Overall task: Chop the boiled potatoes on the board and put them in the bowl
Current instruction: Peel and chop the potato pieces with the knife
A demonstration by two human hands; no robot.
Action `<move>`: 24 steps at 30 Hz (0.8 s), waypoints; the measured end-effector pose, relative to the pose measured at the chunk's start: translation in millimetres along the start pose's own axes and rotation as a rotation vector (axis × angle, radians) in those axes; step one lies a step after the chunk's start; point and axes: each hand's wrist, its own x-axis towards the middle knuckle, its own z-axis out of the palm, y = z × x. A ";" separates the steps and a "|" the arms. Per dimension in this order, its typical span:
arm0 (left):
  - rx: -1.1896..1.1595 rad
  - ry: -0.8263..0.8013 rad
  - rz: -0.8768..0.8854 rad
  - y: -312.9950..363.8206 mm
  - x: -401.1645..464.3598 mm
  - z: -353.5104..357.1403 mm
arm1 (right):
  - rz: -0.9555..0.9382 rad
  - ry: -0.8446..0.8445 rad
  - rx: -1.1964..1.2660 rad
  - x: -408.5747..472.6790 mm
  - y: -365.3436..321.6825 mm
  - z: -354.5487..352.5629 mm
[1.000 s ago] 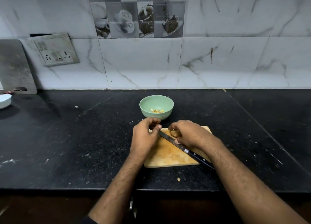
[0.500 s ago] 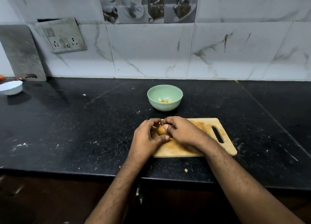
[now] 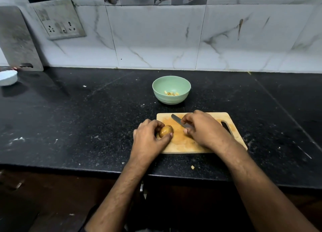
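Observation:
A small brown boiled potato (image 3: pixel 165 130) sits at the left edge of the wooden chopping board (image 3: pixel 181 143). My left hand (image 3: pixel 149 139) grips it between thumb and fingers. My right hand (image 3: pixel 203 130) lies over the board's middle, its fingers curled on the knife (image 3: pixel 179 121). The blade points up and left, and the handle is hidden under the hand. Behind the board stands a green bowl (image 3: pixel 171 89) with a few chopped potato pieces in it.
The black counter (image 3: pixel 87 127) runs wide to both sides. A white bowl (image 3: pixel 7 77) and a grey board (image 3: pixel 17 40) leaning on the tiled wall stand at the far left. A potato scrap (image 3: pixel 192 167) lies near the counter's front edge.
My hands have parted: the left keeps the potato at the board's left edge, while the right moved onto the knife, whose blade shows again. The camera came closer.

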 end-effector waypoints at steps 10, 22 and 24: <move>0.108 0.014 0.055 0.3 -1.5 1.1 | -0.058 -0.152 -0.203 -19.1 -3.7 1.0; 0.102 -0.044 0.144 6.4 -2.0 1.8 | -0.054 -0.060 -0.222 -27.9 13.0 10.0; 0.151 -0.100 0.162 6.4 -2.4 1.2 | -0.034 -0.029 -0.159 -24.9 12.1 10.8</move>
